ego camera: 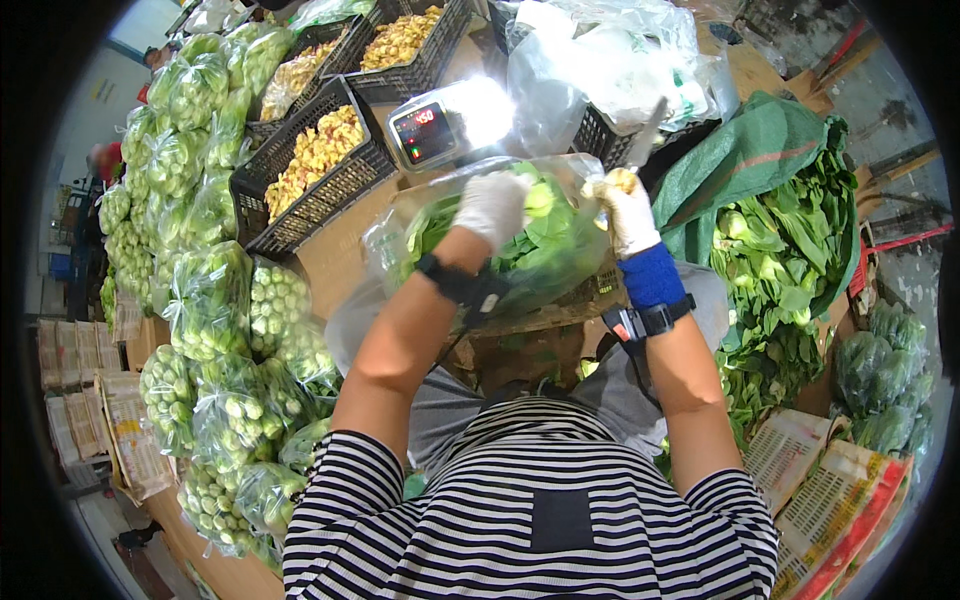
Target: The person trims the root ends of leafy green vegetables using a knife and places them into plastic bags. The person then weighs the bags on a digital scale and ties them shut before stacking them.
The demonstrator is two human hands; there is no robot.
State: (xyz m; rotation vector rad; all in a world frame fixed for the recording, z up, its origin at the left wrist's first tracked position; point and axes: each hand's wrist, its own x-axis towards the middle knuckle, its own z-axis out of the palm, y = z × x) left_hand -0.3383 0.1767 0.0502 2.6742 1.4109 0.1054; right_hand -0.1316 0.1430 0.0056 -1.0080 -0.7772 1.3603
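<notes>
A clear plastic bag [390, 247] of leafy greens [551, 225] lies before me, its mouth spread wide. My left hand [495, 206], in a white glove, is inside the bag's mouth against a pale green stem; its fingers are blurred and partly hidden. My right hand [626, 210], gloved too, is closed around the handle of a knife [646, 135] whose blade points up and away, and it is at the bag's right edge. Beyond the bag stands a digital scale [424, 135] with a lit red display, partly washed out by glare.
Black crates [322, 217] of ginger-like roots stand at the back left. Bagged green vegetables [210, 300] are piled along the left. A crate under plastic bags [622, 60] is at the back. A green woven sack [750, 150] of leafy greens leans at right, near flattened cartons [832, 510].
</notes>
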